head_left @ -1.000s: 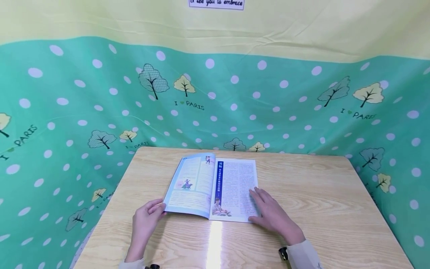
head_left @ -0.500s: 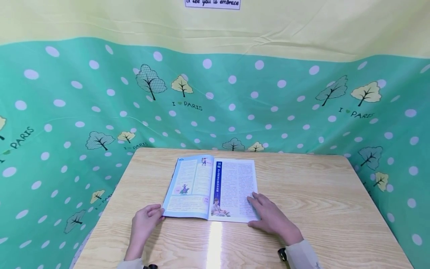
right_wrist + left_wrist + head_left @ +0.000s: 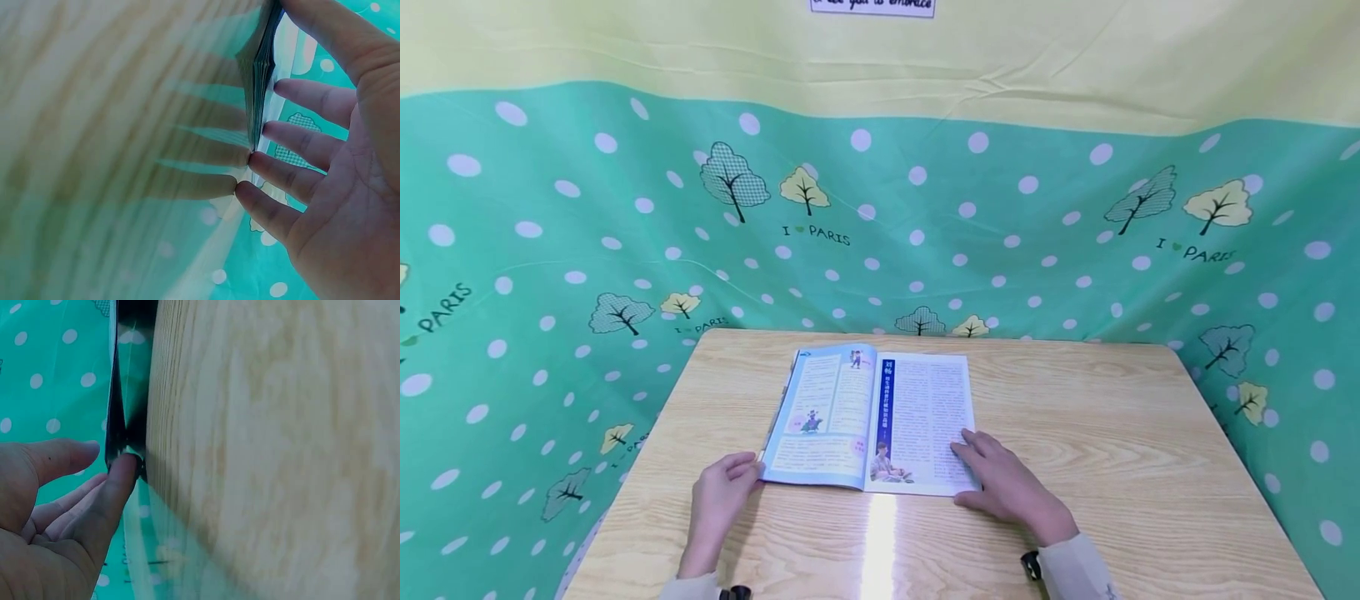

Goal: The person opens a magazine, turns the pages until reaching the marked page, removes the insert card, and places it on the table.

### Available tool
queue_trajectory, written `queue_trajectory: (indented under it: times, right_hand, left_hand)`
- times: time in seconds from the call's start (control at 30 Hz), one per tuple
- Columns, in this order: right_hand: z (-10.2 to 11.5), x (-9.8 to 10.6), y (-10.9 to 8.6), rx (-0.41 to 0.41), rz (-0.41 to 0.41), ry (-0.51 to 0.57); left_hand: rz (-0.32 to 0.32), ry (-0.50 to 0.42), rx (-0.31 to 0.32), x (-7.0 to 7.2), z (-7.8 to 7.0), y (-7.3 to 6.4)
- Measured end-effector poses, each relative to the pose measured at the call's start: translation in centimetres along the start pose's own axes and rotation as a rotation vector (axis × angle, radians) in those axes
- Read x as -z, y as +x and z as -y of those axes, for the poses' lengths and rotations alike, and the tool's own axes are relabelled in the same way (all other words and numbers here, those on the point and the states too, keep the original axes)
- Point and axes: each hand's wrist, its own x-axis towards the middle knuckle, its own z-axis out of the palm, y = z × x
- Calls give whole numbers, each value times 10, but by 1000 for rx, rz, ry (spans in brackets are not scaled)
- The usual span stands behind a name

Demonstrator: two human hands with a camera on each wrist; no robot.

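Note:
An open magazine (image 3: 838, 421) lies on the wooden table, a blue-bordered page with small drawings on its left and a text page with a dark blue title strip on its right. At its lower left corner is my left hand (image 3: 722, 500). In the left wrist view, a fingertip of that left hand (image 3: 69, 519) touches the lower edge of the magazine (image 3: 115, 394), while the thumb stands apart from it. My right hand (image 3: 1009, 485) rests on the right page's lower outer edge with fingers spread. The right wrist view shows straight fingers (image 3: 300, 140) beside the stacked pages (image 3: 259, 81).
The light wooden table (image 3: 1097, 433) extends to both sides of the magazine. A green dotted curtain (image 3: 917, 208) with printed trees hangs behind it and along its sides. A bright reflection (image 3: 878, 546) lies on the tabletop in front.
The left page has come down flatter, and its outer edge has shifted left. My left hand has moved slightly left, its thumb now off the page. The right hand has slid slightly down.

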Motion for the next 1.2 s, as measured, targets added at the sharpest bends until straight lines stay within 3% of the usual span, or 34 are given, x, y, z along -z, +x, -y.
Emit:
queue_trajectory:
  times: [0.27, 0.5, 0.77, 0.97, 1.2]
  right_hand:
    - [-5, 6, -2, 21, -47, 76]
    - [-9, 6, 0, -101, -126, 94]
    - [-5, 5, 8, -234, -260, 79]
    - [6, 1, 15, -138, -301, 170]
    - [12, -1, 21, -6, -369, 164]
  left_hand:
    - [-41, 84, -118, 3, -8, 1]
    - [-24, -22, -141, -5, -22, 0]
    - [54, -160, -210, -34, -48, -2]
    - [153, -266, -304, -58, -71, -8]
    - [273, -352, -358, -76, -94, -17]
